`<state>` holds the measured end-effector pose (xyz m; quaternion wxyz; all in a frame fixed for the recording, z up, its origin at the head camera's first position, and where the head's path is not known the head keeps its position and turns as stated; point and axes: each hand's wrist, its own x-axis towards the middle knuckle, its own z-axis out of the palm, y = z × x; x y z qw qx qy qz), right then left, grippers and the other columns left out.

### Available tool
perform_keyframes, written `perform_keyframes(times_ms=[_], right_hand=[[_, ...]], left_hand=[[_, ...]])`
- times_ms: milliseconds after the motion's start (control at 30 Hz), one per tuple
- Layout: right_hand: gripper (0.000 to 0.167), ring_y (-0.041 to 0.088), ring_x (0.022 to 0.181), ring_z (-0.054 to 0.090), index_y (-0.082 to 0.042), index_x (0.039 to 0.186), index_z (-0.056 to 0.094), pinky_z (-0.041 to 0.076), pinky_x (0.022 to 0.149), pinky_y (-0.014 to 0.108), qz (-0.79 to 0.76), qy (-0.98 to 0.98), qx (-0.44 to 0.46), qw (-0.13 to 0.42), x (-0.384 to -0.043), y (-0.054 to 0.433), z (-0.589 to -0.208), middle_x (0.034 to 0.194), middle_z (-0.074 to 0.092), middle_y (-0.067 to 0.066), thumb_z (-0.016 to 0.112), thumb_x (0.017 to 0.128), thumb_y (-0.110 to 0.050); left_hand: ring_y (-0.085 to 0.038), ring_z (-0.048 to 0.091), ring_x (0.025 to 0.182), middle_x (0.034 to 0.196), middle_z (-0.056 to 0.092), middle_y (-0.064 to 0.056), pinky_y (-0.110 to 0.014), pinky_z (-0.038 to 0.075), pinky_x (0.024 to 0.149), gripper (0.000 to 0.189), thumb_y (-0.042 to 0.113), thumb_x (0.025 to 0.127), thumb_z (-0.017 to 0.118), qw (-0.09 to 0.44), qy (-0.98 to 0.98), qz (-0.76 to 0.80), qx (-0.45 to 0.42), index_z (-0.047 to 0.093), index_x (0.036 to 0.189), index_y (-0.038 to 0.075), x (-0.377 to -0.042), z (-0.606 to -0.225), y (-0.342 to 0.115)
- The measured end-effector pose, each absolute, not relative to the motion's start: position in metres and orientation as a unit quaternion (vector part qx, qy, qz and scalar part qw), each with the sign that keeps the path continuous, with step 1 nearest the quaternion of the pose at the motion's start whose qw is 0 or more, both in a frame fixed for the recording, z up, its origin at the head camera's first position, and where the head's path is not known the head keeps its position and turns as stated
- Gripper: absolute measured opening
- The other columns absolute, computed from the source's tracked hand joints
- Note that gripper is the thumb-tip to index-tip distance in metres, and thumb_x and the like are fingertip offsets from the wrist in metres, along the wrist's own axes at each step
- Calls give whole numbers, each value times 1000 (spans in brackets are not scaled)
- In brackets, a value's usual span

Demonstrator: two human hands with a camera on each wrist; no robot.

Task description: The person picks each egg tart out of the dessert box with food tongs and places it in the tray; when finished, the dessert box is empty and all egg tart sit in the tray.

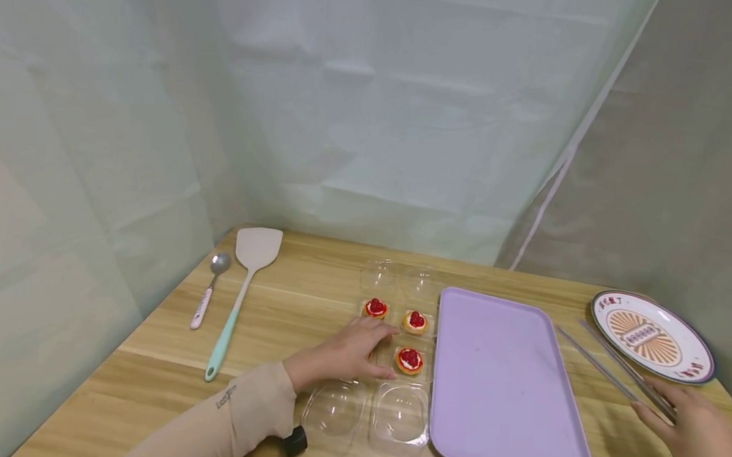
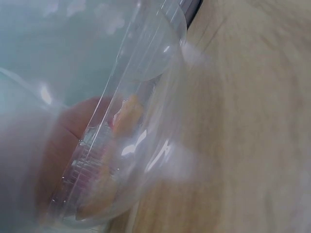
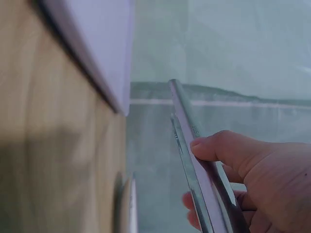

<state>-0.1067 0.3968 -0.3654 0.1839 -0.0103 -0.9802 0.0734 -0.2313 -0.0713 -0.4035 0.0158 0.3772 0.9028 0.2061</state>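
In the head view, my left hand [image 1: 354, 351] lies over clear plastic containers, its fingers and thumb spread apart. Beside the fingertips are tarts with red topping: a front right tart [image 1: 409, 360], a back right tart [image 1: 415, 322] and a back left tart [image 1: 375, 308]. A sliver of another shows under the hand. The left wrist view catches a clear plastic lid [image 2: 160, 126] with the hand blurred behind it. Off to the right, my right hand [image 1: 695, 423] grips a pair of metal chopsticks [image 3: 187, 141], thumb on top, tips slightly apart above the table.
A lilac tray [image 1: 500, 384] lies between the hands. At the back right is a patterned plate [image 1: 652, 336]. On the left lie a spatula [image 1: 240, 301] and a spoon [image 1: 210, 290]. Domed plastic lids [image 1: 401, 414] sit at the front. Curtains enclose the table.
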Motion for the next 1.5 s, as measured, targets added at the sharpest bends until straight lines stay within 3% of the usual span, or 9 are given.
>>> perform_keyframes(times_ms=[133,267,367,667,900,1067,1300,1500], right_hand=[[51,41,67,58,11,104,63,47,53,48,72,-970,15,231,-105,389,-358,85,60,30,78,77,-31],[48,6,64,50,5,101,67,40,49,31,63,-960,54,267,-104,380,-349,83,64,18,82,72,-31],[46,-8,64,41,-1,101,69,38,49,27,56,-956,84,275,-105,372,-340,84,65,11,84,68,-29],[44,-11,64,40,-11,104,70,33,48,17,46,-947,169,270,-113,338,-318,82,56,-8,86,64,-17],[46,-5,68,49,-12,99,73,40,55,17,29,-937,214,275,-122,320,-305,86,61,-10,88,56,-17],[44,-1,70,54,-13,98,72,47,56,25,31,-941,234,243,-128,305,-298,90,62,-9,88,58,-17],[37,-8,67,46,-14,91,69,42,53,17,41,-931,286,221,-139,283,-299,85,57,-11,88,59,-16],[33,-7,65,42,-15,83,66,38,52,13,45,-914,339,217,-148,265,-300,76,51,-14,87,58,-16]], left_hand=[[-21,49,125,122,60,0,-41,36,111,75,50,78,74,19,903,204,377,48,138,12,-232,-405,-70],[-21,49,124,121,60,0,-40,37,110,75,49,78,74,18,902,206,378,48,139,12,-233,-406,-69],[-21,49,124,121,60,0,-41,37,110,76,49,78,74,18,902,210,376,48,139,12,-233,-407,-70],[-21,49,124,122,61,0,-41,37,111,76,51,78,74,12,902,209,379,48,138,12,-235,-408,-71],[-24,48,127,125,60,-2,-44,36,112,76,49,78,74,19,898,221,379,48,139,11,-234,-406,-72],[-25,47,128,126,60,-3,-44,36,112,76,48,78,74,21,899,221,376,48,139,11,-233,-406,-72],[-27,46,130,128,59,-4,-45,35,113,76,49,78,74,24,901,221,373,48,139,11,-232,-406,-72],[-28,46,131,127,59,-4,-46,34,113,77,48,78,75,20,900,222,374,48,139,10,-233,-405,-72]])
